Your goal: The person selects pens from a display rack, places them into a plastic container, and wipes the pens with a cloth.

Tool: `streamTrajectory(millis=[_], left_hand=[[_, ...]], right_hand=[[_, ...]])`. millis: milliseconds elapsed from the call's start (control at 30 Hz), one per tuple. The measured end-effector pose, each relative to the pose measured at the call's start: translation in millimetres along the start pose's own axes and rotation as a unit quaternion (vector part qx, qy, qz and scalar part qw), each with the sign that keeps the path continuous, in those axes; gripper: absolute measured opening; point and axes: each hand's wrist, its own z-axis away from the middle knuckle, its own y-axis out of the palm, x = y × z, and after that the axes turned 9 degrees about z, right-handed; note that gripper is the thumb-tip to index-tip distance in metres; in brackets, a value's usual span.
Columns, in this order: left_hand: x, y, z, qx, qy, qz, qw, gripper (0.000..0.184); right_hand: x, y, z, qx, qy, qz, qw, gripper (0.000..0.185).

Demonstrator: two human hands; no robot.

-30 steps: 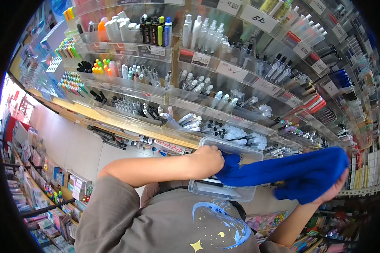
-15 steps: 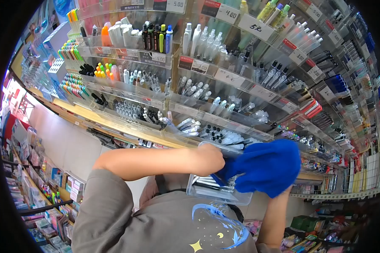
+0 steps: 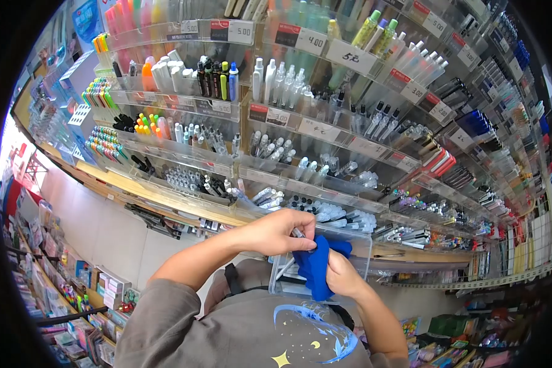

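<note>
My left hand (image 3: pixel 281 232) is closed in a pinch around a slim pen (image 3: pixel 297 233), only a short piece of which shows between the fingers. Against that pen lies a bunched blue cloth (image 3: pixel 316 270), which my right hand (image 3: pixel 343 276) grips from the other side. Both hands are over a clear plastic bin (image 3: pixel 368 251) in front of my body. White pens (image 3: pixel 283 268) lie inside it, partly covered by the cloth and my hands.
Tiered clear pen racks (image 3: pixel 325 178) full of pens and markers rise in front, with price labels (image 3: pixel 348 55) along their edges. A wooden ledge (image 3: pixel 159 189) runs below them. Shelves of packaged goods (image 3: pixel 73 306) stand at the left behind me.
The blue cloth was spread over my right hand; now it is bunched between both hands. My right hand has moved left, towards my left hand, and its fingers now show.
</note>
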Motion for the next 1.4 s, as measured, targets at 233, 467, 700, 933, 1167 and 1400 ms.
streamTrajectory(millis=[233,467,700,933,1167,1400], left_hand=[[3,-12,4,-0.097,-0.013,0.178,0.979,0.016],[26,27,4,-0.062,0.050,0.316,0.945,0.013],[25,27,9,-0.164,0.092,0.270,0.944,0.017],[25,43,13,-0.068,0.058,0.299,0.950,0.014],[33,71,17,-0.003,-0.013,0.304,0.953,0.017],[23,75,17,0.006,-0.036,0.316,0.948,0.019]], right_hand=[[-9,-1,15,0.003,0.006,-0.093,0.996,0.025],[-8,12,11,-0.040,-0.004,-0.199,0.979,0.021],[-25,3,15,-0.020,-0.051,-0.078,0.995,0.025],[-2,-15,10,-0.207,-0.087,-0.179,0.958,0.057],[15,-13,-9,-0.200,-0.129,-0.039,0.970,0.044],[-1,-19,-13,-0.255,-0.157,-0.070,0.951,0.026]])
